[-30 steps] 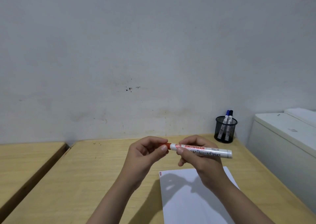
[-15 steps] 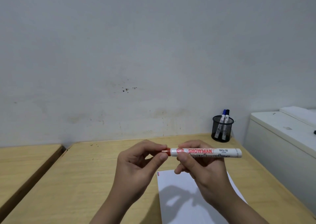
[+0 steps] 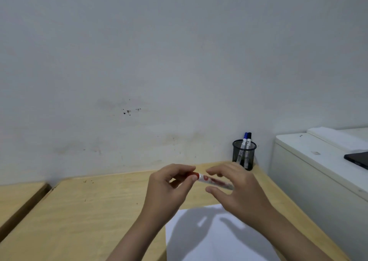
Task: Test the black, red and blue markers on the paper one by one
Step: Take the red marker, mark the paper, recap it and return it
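The left hand pinched the red marker by its cap end above the desk's rear edge. The right hand was released, fingers spread around the barrel. With only that pinch, the marker could drop onto the paper.

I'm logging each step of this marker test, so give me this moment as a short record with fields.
marker in hand: red marker, held level above the desk
left hand: pinching the red cap end
right hand: fingers spread around the blurred barrel; grip unclear
cap: looks still on
paper: white sheet on the wooden desk, below the hands; no marks visible
holder: black mesh cup at the wall
in holder: blue marker and black marker, upright
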The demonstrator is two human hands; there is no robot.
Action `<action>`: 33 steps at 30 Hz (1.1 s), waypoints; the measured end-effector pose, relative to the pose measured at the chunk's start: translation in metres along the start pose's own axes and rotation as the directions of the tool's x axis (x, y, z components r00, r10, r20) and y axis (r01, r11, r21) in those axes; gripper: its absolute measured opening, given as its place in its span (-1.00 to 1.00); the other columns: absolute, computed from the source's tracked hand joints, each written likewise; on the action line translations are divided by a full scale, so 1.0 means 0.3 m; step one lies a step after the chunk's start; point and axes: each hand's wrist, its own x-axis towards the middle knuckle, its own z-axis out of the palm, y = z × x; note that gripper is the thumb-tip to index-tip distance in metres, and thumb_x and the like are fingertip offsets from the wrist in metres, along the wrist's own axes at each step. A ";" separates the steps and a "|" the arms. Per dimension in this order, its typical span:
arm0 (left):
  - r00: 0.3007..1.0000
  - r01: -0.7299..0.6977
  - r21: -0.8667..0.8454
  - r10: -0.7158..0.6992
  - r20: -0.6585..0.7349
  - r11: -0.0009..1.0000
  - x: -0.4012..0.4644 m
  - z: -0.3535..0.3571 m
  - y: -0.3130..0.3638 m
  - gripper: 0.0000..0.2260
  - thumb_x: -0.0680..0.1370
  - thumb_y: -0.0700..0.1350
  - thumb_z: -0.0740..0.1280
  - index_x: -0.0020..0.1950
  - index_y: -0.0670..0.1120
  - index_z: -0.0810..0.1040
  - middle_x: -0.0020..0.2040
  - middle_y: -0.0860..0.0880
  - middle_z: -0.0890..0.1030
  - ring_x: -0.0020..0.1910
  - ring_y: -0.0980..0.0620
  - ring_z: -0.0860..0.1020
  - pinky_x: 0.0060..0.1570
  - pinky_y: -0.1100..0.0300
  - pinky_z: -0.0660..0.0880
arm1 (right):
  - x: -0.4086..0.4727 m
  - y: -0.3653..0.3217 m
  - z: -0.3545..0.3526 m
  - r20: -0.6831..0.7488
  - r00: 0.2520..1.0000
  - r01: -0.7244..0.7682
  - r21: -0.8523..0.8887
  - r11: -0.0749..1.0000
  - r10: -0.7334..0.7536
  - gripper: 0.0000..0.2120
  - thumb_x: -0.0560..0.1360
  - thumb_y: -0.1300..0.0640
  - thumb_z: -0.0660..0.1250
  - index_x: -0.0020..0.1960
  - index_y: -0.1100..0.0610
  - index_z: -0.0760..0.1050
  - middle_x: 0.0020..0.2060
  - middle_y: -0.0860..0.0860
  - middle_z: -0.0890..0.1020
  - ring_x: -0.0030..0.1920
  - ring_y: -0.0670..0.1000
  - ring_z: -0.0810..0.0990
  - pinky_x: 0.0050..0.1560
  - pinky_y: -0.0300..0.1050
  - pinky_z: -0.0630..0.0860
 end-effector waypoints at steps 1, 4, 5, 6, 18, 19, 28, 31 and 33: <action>1.000 0.008 -0.001 -0.008 0.017 1.000 0.009 0.019 -0.001 -0.86 0.37 -0.26 0.48 -0.12 -0.07 0.69 -0.23 0.05 0.72 -0.24 0.17 0.65 -0.22 0.37 0.52 | 0.000 0.020 0.009 0.013 1.000 0.017 -0.025 1.000 -0.017 -0.75 0.31 0.06 0.46 -0.02 0.02 0.58 -0.16 -0.17 0.63 -0.10 -0.14 0.56 -0.07 -0.10 0.54; 0.999 0.025 -0.007 -0.024 0.030 1.000 0.044 0.070 -0.007 -0.82 0.36 -0.23 0.50 -0.09 -0.04 0.68 -0.26 0.03 0.71 -0.28 0.15 0.63 -0.25 0.35 0.53 | -0.004 0.075 0.021 -0.001 0.999 0.034 0.014 0.999 -0.034 -0.66 0.36 0.12 0.44 0.12 -0.01 0.53 -0.16 -0.16 0.63 -0.14 -0.16 0.59 -0.12 -0.10 0.58; 0.999 0.031 0.001 -0.031 0.032 1.000 0.061 0.087 -0.012 -0.80 0.35 -0.21 0.51 -0.07 -0.02 0.68 -0.28 0.00 0.70 -0.28 0.11 0.63 -0.25 0.32 0.55 | 0.002 0.096 0.015 -0.021 0.999 0.030 0.031 0.999 -0.030 -0.60 0.37 0.14 0.44 0.19 -0.04 0.49 -0.17 -0.17 0.62 -0.15 -0.17 0.59 -0.12 -0.15 0.57; 0.998 0.042 0.017 -0.043 0.039 0.999 0.083 0.106 -0.020 -0.78 0.34 -0.17 0.52 -0.05 0.00 0.66 -0.30 -0.01 0.70 -0.28 0.08 0.63 -0.24 0.29 0.56 | 0.012 0.122 0.002 -0.056 0.998 0.027 0.033 0.999 -0.026 -0.54 0.38 0.17 0.44 0.24 -0.05 0.46 -0.18 -0.17 0.61 -0.17 -0.17 0.59 -0.13 -0.19 0.57; 0.975 0.029 0.315 -0.096 0.199 0.949 0.466 0.551 -0.265 -0.64 0.44 0.04 0.38 0.16 -0.11 0.56 0.15 -0.07 0.61 0.14 0.01 0.54 0.17 0.12 0.48 | 0.397 0.590 -0.209 -0.403 0.883 -0.253 0.025 0.967 0.242 -0.56 0.38 0.27 0.44 0.17 0.01 0.40 -0.25 0.07 0.61 -0.35 -0.08 0.61 -0.33 -0.47 0.47; 0.972 0.030 0.327 -0.104 0.211 0.945 0.489 0.587 -0.279 -0.63 0.45 0.03 0.37 0.18 -0.12 0.55 0.18 -0.08 0.59 0.18 -0.01 0.52 0.18 0.12 0.46 | 0.417 0.624 -0.199 -0.384 0.892 -0.263 -0.010 0.965 0.239 -0.57 0.38 0.27 0.44 0.17 0.02 0.39 -0.24 0.06 0.60 -0.39 -0.09 0.60 -0.35 -0.48 0.46; 0.961 0.152 0.305 -0.213 0.179 0.940 0.580 0.736 -0.396 -0.64 0.44 0.04 0.41 0.10 -0.18 0.61 0.10 -0.14 0.66 0.11 -0.07 0.59 0.06 0.17 0.47 | 0.396 0.875 -0.042 -0.101 0.835 -0.549 -0.179 0.816 0.540 -0.57 0.29 0.32 0.44 0.02 0.19 0.27 -0.25 0.16 0.55 -0.25 0.14 0.56 -0.35 -0.01 0.48; 0.957 0.207 0.273 -0.252 0.141 0.939 0.593 0.754 -0.414 -0.64 0.39 0.04 0.46 0.07 -0.16 0.63 0.09 -0.13 0.66 0.07 -0.05 0.60 0.01 0.21 0.48 | 0.376 0.927 -0.016 -0.024 0.795 -0.586 -0.290 0.757 0.606 -0.55 0.26 0.26 0.50 0.02 0.23 0.32 -0.07 0.19 0.50 -0.14 0.11 0.47 -0.29 -0.07 0.38; 0.956 0.219 0.268 -0.262 0.136 0.938 0.597 0.757 -0.420 -0.64 0.38 0.03 0.48 0.06 -0.17 0.63 0.08 -0.14 0.66 0.06 -0.05 0.61 -0.02 0.22 0.47 | 0.373 0.940 -0.011 -0.016 0.799 -0.572 -0.328 0.752 0.601 -0.47 0.26 0.20 0.51 0.13 0.22 0.34 0.05 0.19 0.44 -0.03 0.14 0.48 -0.15 -0.02 0.45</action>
